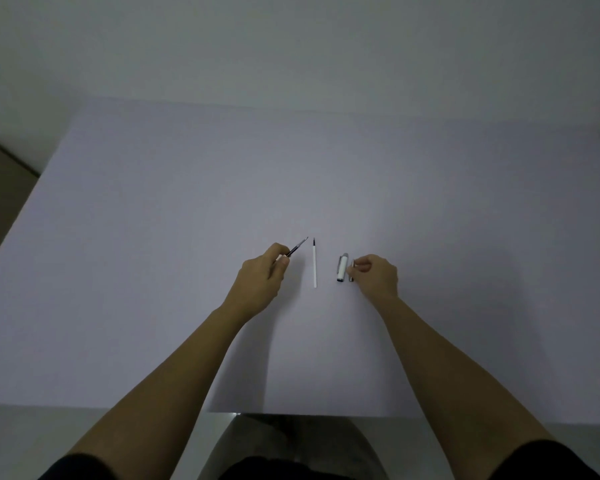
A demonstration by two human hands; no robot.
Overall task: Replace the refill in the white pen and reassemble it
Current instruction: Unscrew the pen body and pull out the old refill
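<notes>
My left hand is shut on a dark refill, whose tip points up and to the right just above the table. A white refill with a dark tip lies on the table between my hands, pointing away from me. To its right lies a short white pen cap with a silver clip. My right hand pinches a small silver pen piece that stands right beside the cap. The rest of the pen body is not visible.
A large pale sheet covers the table, whose front edge runs close to my body. A plain wall rises behind the table. A brown surface shows at the far left.
</notes>
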